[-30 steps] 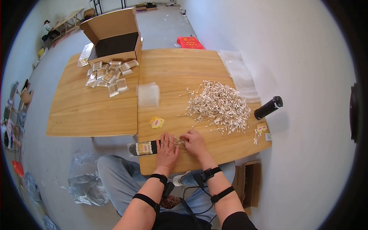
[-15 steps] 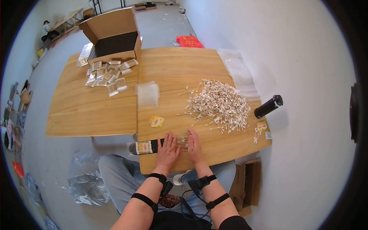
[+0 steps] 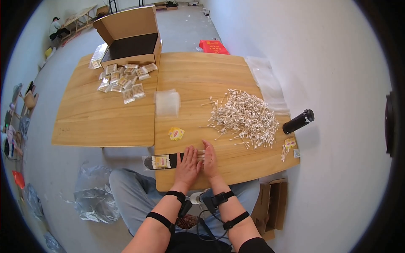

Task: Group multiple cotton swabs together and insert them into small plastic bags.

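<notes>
My left hand (image 3: 188, 165) lies flat, fingers stretched out, over the right part of a black strip (image 3: 173, 160) near the table's front edge. Upright on its edge, my right hand (image 3: 210, 161) has its fingers extended and its palm turned toward the left one. A few cotton swabs (image 3: 201, 156) lie side by side between the two hands, partly hidden by them. On the strip's left part, under clear plastic, sits a row of swabs with a yellow card (image 3: 160, 161). Beyond my right hand spreads a big loose pile of cotton swabs (image 3: 249, 118).
Small yellow cards (image 3: 176, 133) and a stack of clear bags (image 3: 167, 103) lie on the wooden table (image 3: 198, 76). Filled swab packets (image 3: 122, 80) sit before an open cardboard box (image 3: 130, 57). A black cylinder (image 3: 298, 122) stands at the right edge. Far left, a person (image 3: 57, 29) sits.
My right hand has moved slightly left, narrowing the gap to my left hand and pushing in the swabs between them. The whole view has shifted a little.
</notes>
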A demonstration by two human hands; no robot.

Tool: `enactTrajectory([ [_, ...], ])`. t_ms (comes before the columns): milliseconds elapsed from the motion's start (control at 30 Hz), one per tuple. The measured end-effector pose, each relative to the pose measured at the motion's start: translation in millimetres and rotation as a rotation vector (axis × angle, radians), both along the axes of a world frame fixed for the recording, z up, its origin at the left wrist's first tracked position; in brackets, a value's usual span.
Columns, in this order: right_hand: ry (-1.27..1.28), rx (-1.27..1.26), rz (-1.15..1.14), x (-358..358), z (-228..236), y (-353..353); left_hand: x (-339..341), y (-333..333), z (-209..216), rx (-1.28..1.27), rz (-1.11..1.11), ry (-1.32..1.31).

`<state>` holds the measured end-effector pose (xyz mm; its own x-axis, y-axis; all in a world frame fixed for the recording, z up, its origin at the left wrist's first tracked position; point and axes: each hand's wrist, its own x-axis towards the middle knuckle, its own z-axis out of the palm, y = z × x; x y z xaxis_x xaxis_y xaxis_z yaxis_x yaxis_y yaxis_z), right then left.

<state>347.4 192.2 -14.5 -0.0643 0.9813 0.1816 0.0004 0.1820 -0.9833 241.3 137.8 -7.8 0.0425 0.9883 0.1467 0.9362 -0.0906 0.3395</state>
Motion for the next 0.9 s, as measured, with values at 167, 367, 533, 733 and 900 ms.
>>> enactTrajectory([
  [167,-0.307,0.075,-0.019,21.3,11.8,-0.6,-0.2,0.4,-1.2,-0.002,0.006,0.008],
  [367,-1.079,0.420,0.132,37.6,21.3,-15.7,-0.2,-0.5,-3.8,0.016,0.018,-0.046],
  [533,-1.272,0.400,0.146,31.2,27.8,-25.7,-0.3,-1.4,1.2,0.027,0.001,-0.079],
  [733,-1.281,0.378,0.159,25.4,22.6,-24.6,0.0,-0.9,4.7,0.006,-0.025,-0.049],
  [900,-1.009,0.357,0.068,28.0,26.6,-22.6,-0.3,-1.0,3.9,0.029,-0.022,-0.025],
])
